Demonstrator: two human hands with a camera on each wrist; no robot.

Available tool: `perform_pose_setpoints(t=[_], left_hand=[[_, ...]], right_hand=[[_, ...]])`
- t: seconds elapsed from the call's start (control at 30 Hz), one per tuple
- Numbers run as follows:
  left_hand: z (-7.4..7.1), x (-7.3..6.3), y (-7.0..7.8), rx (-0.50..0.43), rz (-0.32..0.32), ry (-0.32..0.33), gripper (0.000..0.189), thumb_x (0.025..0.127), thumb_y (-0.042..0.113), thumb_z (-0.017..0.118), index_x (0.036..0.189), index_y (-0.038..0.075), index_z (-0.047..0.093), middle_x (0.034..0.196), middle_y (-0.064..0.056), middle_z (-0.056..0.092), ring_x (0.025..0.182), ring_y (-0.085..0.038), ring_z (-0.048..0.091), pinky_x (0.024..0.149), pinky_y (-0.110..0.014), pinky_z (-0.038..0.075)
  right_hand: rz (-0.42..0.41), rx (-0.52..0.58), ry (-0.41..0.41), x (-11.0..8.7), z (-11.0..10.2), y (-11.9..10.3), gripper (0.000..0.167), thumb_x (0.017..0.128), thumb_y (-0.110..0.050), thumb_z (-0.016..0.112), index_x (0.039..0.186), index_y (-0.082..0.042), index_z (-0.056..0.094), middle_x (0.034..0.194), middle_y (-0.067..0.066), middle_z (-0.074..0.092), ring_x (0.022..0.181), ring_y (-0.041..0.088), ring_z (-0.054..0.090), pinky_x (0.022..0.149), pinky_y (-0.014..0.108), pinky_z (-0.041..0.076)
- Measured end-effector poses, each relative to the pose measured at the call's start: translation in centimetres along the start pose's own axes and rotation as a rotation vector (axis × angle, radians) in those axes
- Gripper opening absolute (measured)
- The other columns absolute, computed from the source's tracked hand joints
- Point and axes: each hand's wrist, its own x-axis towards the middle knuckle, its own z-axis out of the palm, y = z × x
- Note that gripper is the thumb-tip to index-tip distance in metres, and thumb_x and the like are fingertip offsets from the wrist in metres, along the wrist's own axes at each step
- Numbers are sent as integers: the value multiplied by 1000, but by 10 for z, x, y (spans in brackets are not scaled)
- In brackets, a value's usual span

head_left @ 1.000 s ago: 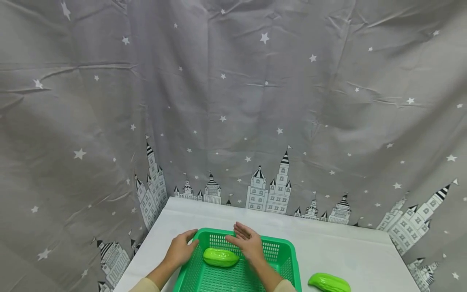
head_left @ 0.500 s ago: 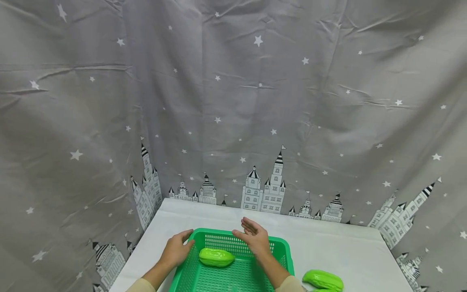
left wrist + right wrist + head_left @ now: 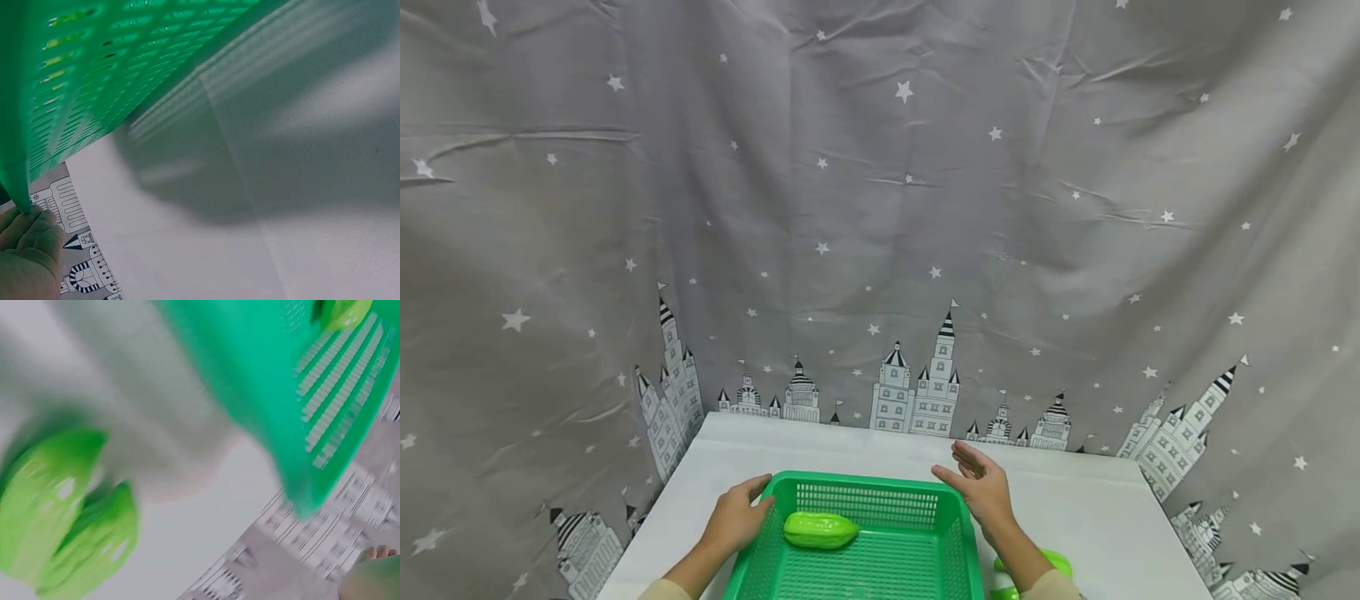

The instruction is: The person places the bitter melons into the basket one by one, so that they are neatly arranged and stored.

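A green plastic basket (image 3: 865,479) with slotted walls stands on the white table. One glossy, ridged bright green gourd-like vegetable (image 3: 818,531) lies inside it, toward the far left. At the far left corner my left hand (image 3: 734,518) grips the rim, thumb on the inner side; the left wrist view has its fingers (image 3: 39,232) under the rim's edge. My right hand (image 3: 988,497) is raised by the far right corner, fingers extended and nothing held. Two similar green vegetables (image 3: 50,500) lie on the table right of the basket, partly hidden by my right forearm in the head view.
The white table (image 3: 1097,517) runs back to a grey curtain (image 3: 850,208) printed with stars and castles. This curtain also hangs along the left and right sides.
My right hand has moved right, from over the basket's far side to its far right corner. My left hand stays at the rim. The head view has turned slightly to the right.
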Motion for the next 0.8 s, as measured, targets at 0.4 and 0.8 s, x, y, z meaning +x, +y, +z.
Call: perform_pose_setpoints(t=[0.4, 0.8], left_hand=[[0, 3, 0, 11, 0, -11, 47, 99, 14, 61, 140, -10, 52, 135, -31, 56, 128, -52, 48, 103, -65, 40], [1, 4, -4, 10, 21, -16, 48, 99, 14, 61, 139, -11, 52, 134, -32, 56, 127, -52, 49, 102, -65, 42]], right_hand=[[80, -184, 169, -18, -86, 19, 73, 79, -32, 88, 137, 2, 59, 137, 21, 60, 128, 33, 56, 106, 35, 46], [291, -271, 281, -53, -153, 46, 107, 70, -61, 85, 144, 7, 48, 145, 30, 48, 133, 46, 46, 110, 49, 41]])
